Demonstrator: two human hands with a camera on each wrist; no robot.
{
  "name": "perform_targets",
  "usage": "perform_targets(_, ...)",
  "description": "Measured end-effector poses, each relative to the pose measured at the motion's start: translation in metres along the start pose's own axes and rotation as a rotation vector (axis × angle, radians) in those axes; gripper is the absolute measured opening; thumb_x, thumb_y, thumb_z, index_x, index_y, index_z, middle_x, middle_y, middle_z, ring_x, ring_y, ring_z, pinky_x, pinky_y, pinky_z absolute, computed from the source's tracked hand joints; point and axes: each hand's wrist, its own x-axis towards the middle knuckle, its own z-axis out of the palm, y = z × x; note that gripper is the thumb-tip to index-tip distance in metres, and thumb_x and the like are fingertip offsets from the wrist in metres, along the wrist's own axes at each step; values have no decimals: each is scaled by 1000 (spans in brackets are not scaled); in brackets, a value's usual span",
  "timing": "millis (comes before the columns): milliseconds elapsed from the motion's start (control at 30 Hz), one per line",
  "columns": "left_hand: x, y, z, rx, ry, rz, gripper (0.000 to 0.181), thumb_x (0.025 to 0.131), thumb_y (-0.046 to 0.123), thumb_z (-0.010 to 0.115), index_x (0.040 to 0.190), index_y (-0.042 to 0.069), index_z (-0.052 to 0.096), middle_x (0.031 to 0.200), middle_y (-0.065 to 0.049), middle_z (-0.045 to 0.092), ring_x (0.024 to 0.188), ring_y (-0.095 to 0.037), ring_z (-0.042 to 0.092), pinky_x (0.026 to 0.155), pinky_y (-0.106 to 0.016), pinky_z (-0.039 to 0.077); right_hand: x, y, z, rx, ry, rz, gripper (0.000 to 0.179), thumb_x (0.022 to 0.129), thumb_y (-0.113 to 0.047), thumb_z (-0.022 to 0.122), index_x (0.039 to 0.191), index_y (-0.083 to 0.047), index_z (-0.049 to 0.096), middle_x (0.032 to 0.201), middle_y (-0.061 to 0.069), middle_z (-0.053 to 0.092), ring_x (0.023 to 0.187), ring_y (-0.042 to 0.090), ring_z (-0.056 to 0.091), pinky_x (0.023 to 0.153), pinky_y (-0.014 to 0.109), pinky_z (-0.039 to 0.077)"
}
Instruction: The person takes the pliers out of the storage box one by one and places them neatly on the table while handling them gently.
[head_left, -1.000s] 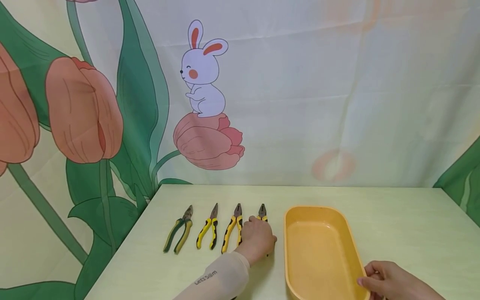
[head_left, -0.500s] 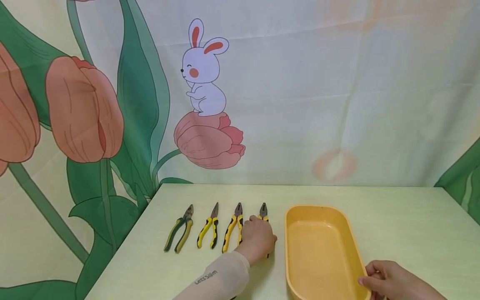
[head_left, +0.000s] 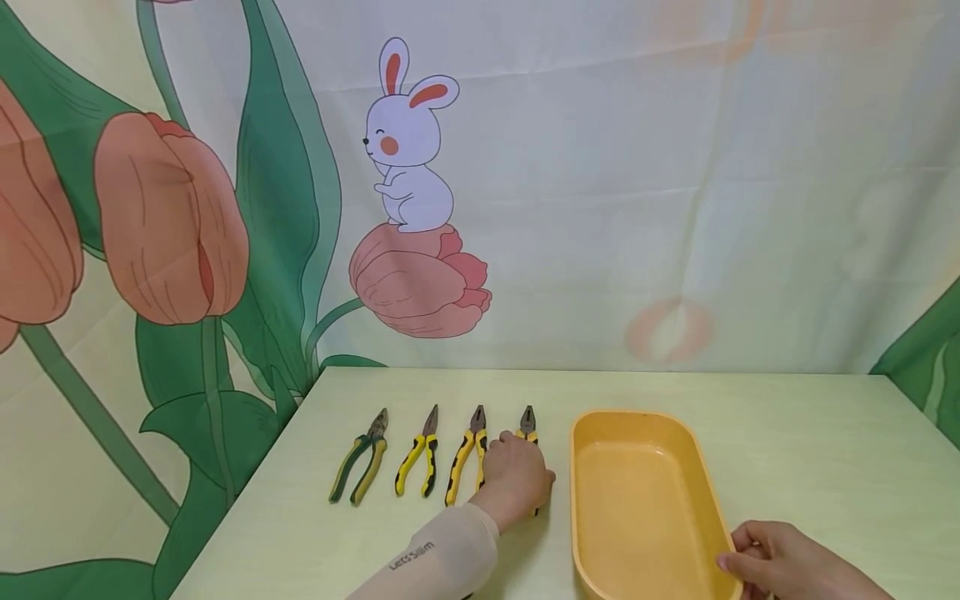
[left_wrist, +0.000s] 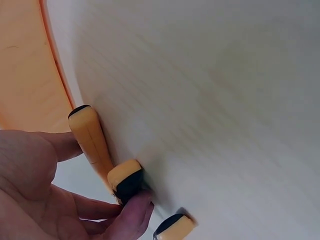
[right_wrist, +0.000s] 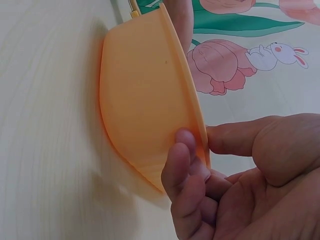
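Observation:
My left hand point(head_left: 516, 477) reaches over the rightmost combination pliers point(head_left: 528, 419), hiding most of their handles. In the left wrist view, the thumb and fingers grip the two yellow-and-black handles point(left_wrist: 91, 137) from either side, close to the table surface. My right hand point(head_left: 787, 557) pinches the rim of a yellow-orange plastic basin point(head_left: 630, 500) at its near right side. Seen from the right wrist, the thumb lies over the basin's rim while curled fingers point(right_wrist: 182, 165) touch the outer wall. Nothing lies in the visible part of the basin.
Left of the held pliers lie similar yellow-and-black pliers point(head_left: 459, 467), slim-nosed pliers point(head_left: 408, 467) and green-handled pliers point(head_left: 345, 471), in a row with jaws pointing away. A cloth backdrop point(head_left: 570, 250) with tulips and a rabbit hangs behind the pale table point(head_left: 817, 450).
Both hands, the pliers and the basin keep their places. Only the head view has shifted very slightly.

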Motion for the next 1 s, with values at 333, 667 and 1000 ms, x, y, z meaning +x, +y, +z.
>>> perform_targets(333,-7,-3,-7,-75,-21,4,52,95,50,71,92,-2,72,91,-15,54,86,-27,57,72,-39,53,2,-2,3,14,28,68,18,106,-17,60,96,-3,59,78,7,60,66,19,55,62,26,43)
perform_targets(667,-17,-4,-13,-183,-53,33,57,94,47,74,102,-9,67,94,-16,55,90,-30,57,77,-44,52,1,0,-1,11,-19,1,22,107,-19,58,92,-3,57,75,6,61,63,17,52,59,24,41)
perform_targets(1000,-29,-6,-24,-205,-33,42,60,94,50,73,114,-6,63,95,-14,55,89,-28,56,75,-43,52,1,0,0,11,16,44,23,107,-24,59,101,-2,60,79,7,62,66,19,57,64,28,46)
